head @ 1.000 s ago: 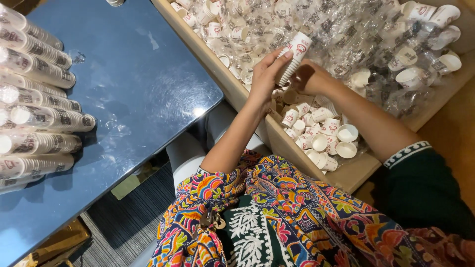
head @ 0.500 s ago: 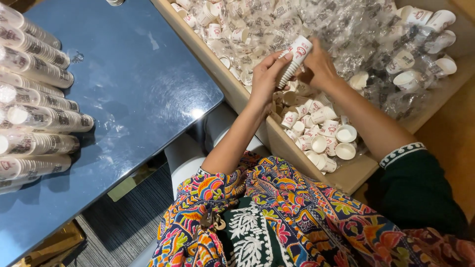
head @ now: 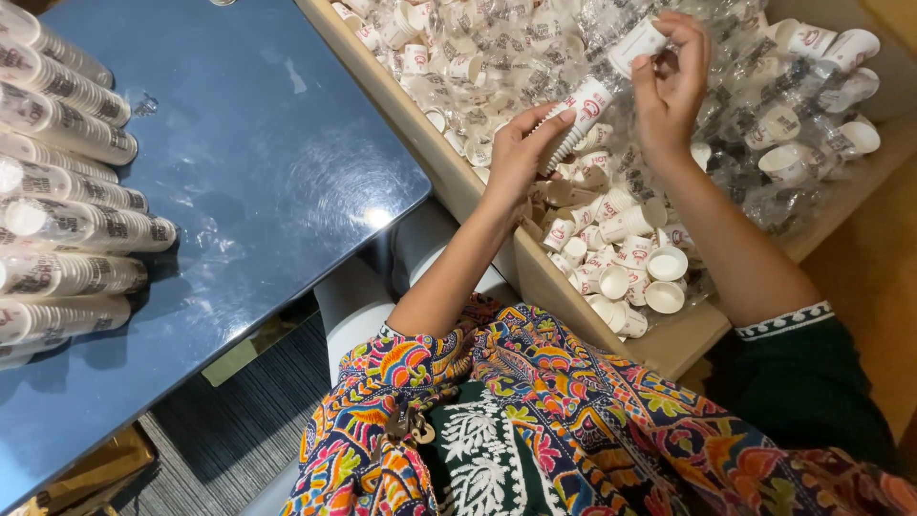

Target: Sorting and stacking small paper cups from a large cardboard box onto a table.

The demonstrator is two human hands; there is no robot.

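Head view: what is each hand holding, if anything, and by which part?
The left hand holds a short stack of small paper cups around its lower end. The right hand holds a single paper cup by its side with the fingers.

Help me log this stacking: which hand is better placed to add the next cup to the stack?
Probably the right hand: it already pinches a single cup just above the stack, which the left hand grips.

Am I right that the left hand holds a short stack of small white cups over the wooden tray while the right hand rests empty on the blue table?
Not quite. In the head view the right hand is over the wooden tray too, pinching a single cup. The left hand does hold the stack of cups.
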